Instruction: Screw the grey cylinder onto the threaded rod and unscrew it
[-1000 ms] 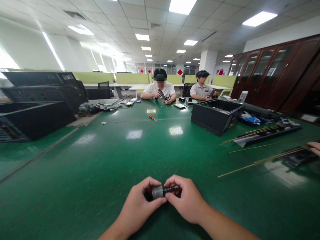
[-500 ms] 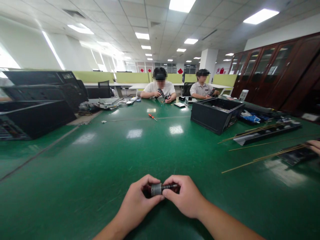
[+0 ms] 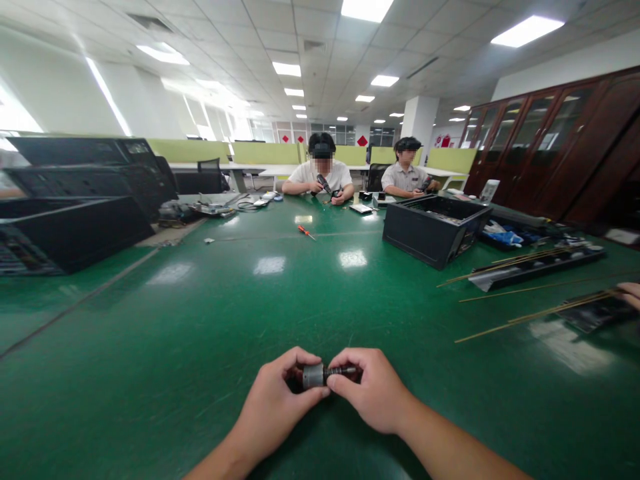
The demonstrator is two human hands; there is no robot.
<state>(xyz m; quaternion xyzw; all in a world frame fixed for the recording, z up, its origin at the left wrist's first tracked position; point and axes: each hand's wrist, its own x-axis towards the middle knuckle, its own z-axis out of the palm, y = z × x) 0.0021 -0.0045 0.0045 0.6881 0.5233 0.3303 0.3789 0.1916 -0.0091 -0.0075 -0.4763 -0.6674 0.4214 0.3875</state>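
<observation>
Low in the middle of the view, a small grey metal cylinder with a dark ribbed shaft (image 3: 313, 376) lies level between my hands; its exact kind I cannot make out. My left hand (image 3: 277, 387) is closed around the cylinder, thumb along the near side and fingers curled behind. The thumb and fingers of my right hand (image 3: 367, 387) pinch the shaft, which points right. Fingers cover part of both ends. Below the hands is the green tabletop (image 3: 225, 320).
Farther out lies an orange screwdriver (image 3: 306, 232). Black computer cases stand at left (image 3: 100, 233) and right (image 3: 435, 230). Thin brass-coloured rods (image 3: 535, 315) reach in from the right, near another person's hand (image 3: 631, 292). Two people sit across the table, one holding a power drill (image 3: 323, 183).
My hands keep the same grip on the metal cylinder and its shaft, with barely any movement. The whole view has shifted very slightly.
</observation>
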